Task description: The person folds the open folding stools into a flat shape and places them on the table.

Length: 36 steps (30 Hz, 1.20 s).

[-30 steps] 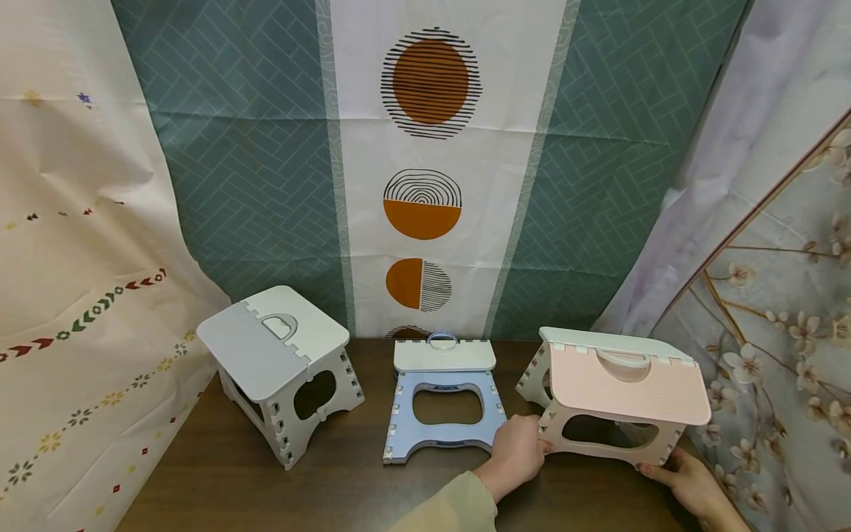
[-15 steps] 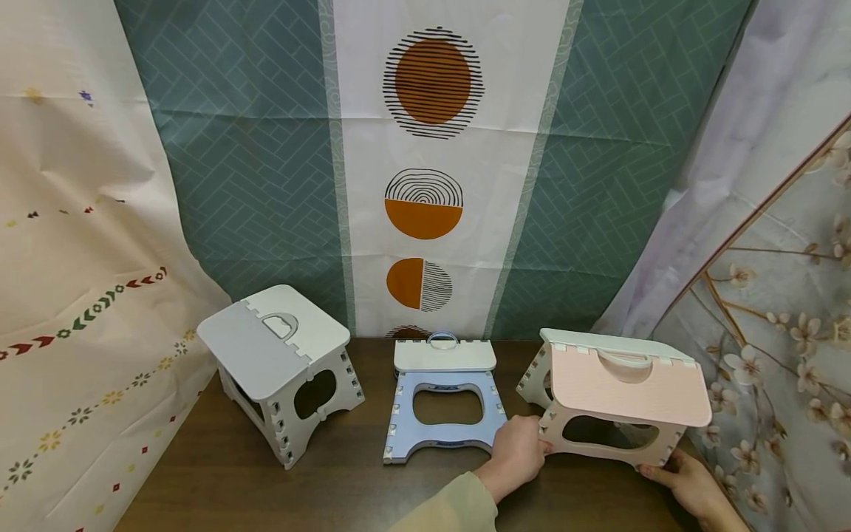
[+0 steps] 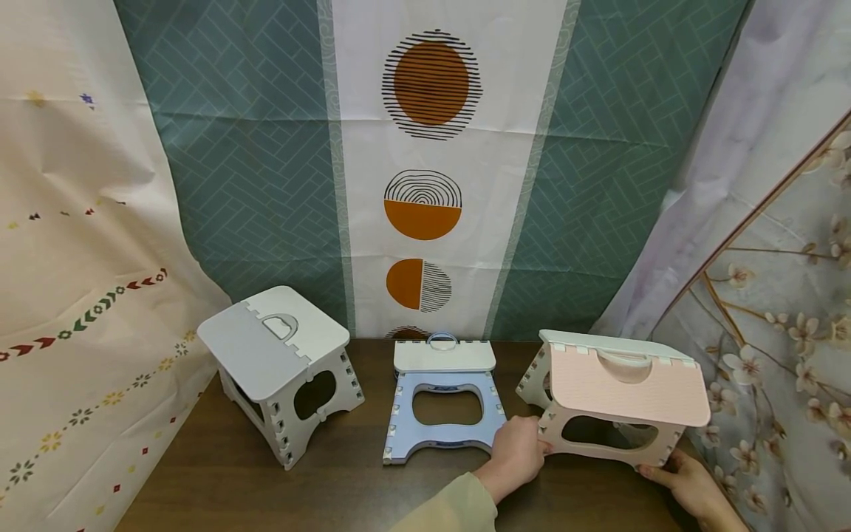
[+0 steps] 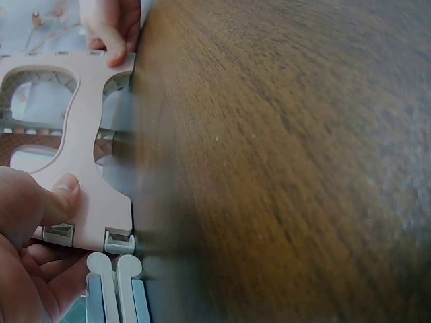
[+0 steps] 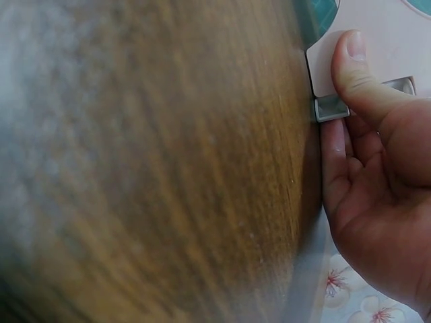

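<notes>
A pink and pale-green folding stool [image 3: 628, 384] stands unfolded at the table's right, its top sloping on both sides of the handle. My left hand [image 3: 517, 452] grips the lower left corner of its pink front leg panel; in the left wrist view the thumb [image 4: 66, 195] presses the panel's face and the fingers go behind its edge. At the lower right corner my right hand [image 3: 691, 484] holds the same panel, its thumb [image 5: 355, 67] on the front and the other fingers partly hidden behind. Close to my left hand lies a folded blue and white stool [image 3: 405, 425].
On the left stands an unfolded grey and white folding stool [image 3: 272, 340]. The brown wooden table [image 3: 346, 495] reaches back to a green and white patterned cloth [image 3: 266, 185]. A flowered cloth [image 3: 784, 355] hangs close beside my right hand.
</notes>
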Motion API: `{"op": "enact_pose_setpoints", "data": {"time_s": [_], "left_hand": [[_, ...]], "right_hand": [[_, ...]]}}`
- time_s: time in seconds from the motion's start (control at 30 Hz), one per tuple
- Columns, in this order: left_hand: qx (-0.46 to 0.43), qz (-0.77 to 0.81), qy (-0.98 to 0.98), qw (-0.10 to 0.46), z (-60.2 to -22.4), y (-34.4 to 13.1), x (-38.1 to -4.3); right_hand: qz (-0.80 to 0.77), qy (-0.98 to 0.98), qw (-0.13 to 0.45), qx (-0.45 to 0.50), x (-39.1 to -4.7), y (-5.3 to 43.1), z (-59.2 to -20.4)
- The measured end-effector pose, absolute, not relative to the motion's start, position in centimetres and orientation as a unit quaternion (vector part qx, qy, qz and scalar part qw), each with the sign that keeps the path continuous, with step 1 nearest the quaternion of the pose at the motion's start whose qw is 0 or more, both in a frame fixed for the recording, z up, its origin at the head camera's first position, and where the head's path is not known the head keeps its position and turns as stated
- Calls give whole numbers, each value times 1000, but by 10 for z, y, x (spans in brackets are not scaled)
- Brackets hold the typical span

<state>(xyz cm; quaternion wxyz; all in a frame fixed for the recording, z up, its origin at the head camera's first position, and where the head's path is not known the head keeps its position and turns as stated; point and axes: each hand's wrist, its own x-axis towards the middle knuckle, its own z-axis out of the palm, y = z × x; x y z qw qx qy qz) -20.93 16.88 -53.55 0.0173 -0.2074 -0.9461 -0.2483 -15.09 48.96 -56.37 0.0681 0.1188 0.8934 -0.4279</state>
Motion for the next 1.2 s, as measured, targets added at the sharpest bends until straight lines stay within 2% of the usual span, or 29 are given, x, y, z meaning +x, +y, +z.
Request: {"op": "enact_pose_setpoints", "data": {"time_s": [1.2], "left_hand": [[-208, -241, -947, 32, -537, 169, -209]], "right_hand": [[-427, 893, 72, 118, -150, 488, -561]]}}
